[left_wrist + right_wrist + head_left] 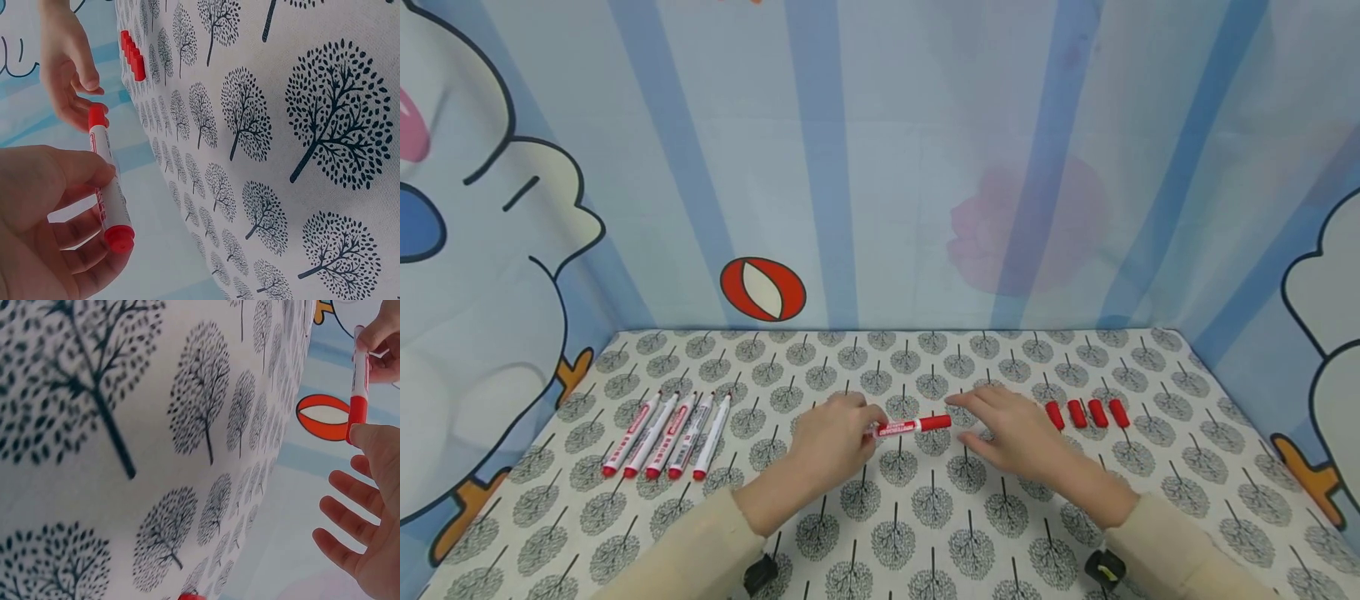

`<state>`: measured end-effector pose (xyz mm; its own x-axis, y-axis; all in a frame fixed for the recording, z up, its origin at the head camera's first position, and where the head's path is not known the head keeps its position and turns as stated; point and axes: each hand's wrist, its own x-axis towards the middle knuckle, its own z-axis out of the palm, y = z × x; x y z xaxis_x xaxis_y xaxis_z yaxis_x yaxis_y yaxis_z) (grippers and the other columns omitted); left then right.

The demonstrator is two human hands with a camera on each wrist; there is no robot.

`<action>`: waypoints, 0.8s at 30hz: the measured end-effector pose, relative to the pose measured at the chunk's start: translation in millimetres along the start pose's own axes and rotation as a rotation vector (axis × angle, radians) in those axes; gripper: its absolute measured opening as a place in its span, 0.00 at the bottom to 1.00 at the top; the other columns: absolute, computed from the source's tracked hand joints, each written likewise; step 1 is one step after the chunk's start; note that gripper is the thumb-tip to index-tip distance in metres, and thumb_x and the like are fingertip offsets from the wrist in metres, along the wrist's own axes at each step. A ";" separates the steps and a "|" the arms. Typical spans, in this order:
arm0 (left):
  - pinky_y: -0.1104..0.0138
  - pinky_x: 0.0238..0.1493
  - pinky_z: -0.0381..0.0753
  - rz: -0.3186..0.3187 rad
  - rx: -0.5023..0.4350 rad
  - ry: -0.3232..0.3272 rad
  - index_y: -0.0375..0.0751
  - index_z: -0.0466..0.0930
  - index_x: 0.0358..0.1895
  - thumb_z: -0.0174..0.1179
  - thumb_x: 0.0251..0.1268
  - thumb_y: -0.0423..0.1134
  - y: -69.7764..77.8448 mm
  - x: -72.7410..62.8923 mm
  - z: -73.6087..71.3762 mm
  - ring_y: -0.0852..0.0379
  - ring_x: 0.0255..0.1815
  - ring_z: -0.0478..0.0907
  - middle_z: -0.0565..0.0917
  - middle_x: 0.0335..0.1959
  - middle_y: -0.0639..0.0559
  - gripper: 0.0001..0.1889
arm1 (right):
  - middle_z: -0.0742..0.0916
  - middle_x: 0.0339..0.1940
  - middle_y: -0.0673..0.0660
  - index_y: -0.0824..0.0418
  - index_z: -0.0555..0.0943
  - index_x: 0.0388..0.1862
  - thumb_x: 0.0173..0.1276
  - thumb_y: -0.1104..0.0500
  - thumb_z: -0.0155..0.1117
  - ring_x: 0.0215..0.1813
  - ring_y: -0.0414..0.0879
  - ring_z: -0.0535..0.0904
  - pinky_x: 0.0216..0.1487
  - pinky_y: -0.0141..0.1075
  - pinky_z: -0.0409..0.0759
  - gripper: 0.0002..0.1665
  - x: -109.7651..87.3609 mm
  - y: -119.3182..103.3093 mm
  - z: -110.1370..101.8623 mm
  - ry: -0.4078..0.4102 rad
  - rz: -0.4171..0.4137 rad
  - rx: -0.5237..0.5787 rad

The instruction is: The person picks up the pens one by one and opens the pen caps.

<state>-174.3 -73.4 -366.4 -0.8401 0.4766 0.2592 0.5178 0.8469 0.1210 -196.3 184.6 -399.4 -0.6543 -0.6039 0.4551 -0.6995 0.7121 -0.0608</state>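
Note:
A red-and-white whiteboard marker (898,428) is held off to its side, above the table, by my left hand (835,433). Thumb and fingers pinch its barrel, as the left wrist view shows on the marker (112,200). Its red cap (935,422) is on and points right. My right hand (1015,429) reaches toward that cap with thumb and fingers spread apart. In the right wrist view the thumb of the right hand (381,537) overlaps the end of the cap (357,412); whether they touch, I cannot tell.
Several markers without caps (666,437) lie side by side on the left of the tree-patterned tablecloth (895,542). A row of several loose red caps (1098,413) is on the right, beyond my right hand. A printed curtain (887,167) rises behind the table.

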 end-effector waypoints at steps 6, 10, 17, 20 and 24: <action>0.79 0.13 0.61 0.030 0.010 0.010 0.52 0.84 0.38 0.64 0.48 0.34 2.0 -0.3 -2.0 0.64 0.23 0.67 0.76 0.24 0.58 0.12 | 0.84 0.47 0.52 0.53 0.76 0.56 0.56 0.50 0.67 0.50 0.49 0.79 0.51 0.43 0.77 0.27 3.5 -8.4 -3.1 -0.016 -0.006 0.023; 0.79 0.14 0.61 0.052 0.012 0.028 0.52 0.84 0.37 0.65 0.47 0.34 3.2 -0.3 -2.7 0.64 0.22 0.67 0.76 0.24 0.59 0.12 | 0.84 0.46 0.51 0.54 0.76 0.55 0.56 0.51 0.66 0.49 0.47 0.79 0.52 0.42 0.77 0.26 5.8 -11.8 -4.3 -0.006 -0.019 0.031; 0.77 0.16 0.63 0.088 0.003 0.057 0.53 0.84 0.37 0.65 0.48 0.35 3.9 -0.3 -1.1 0.63 0.22 0.67 0.76 0.24 0.59 0.12 | 0.84 0.37 0.48 0.55 0.78 0.50 0.55 0.54 0.67 0.39 0.40 0.79 0.43 0.34 0.78 0.22 7.0 -15.5 -1.5 0.004 -0.026 0.071; 0.77 0.16 0.63 0.093 0.005 0.055 0.54 0.84 0.38 0.65 0.48 0.36 4.3 -0.6 -0.4 0.62 0.23 0.68 0.76 0.25 0.59 0.11 | 0.84 0.35 0.47 0.55 0.79 0.49 0.55 0.53 0.67 0.37 0.38 0.78 0.39 0.31 0.78 0.21 7.3 -17.6 -0.8 -0.006 -0.018 0.092; 0.77 0.17 0.63 0.095 0.000 0.054 0.55 0.84 0.38 0.66 0.49 0.37 4.9 -1.1 0.8 0.62 0.24 0.69 0.76 0.25 0.59 0.12 | 0.84 0.35 0.44 0.53 0.80 0.47 0.56 0.52 0.67 0.37 0.36 0.76 0.36 0.29 0.76 0.18 7.7 -21.0 -1.0 -0.041 0.005 0.131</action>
<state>-171.0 -69.6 -366.8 -0.7773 0.5412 0.3207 0.5946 0.7986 0.0932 -186.4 165.4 -393.8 -0.6674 -0.6166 0.4177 -0.7259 0.6638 -0.1800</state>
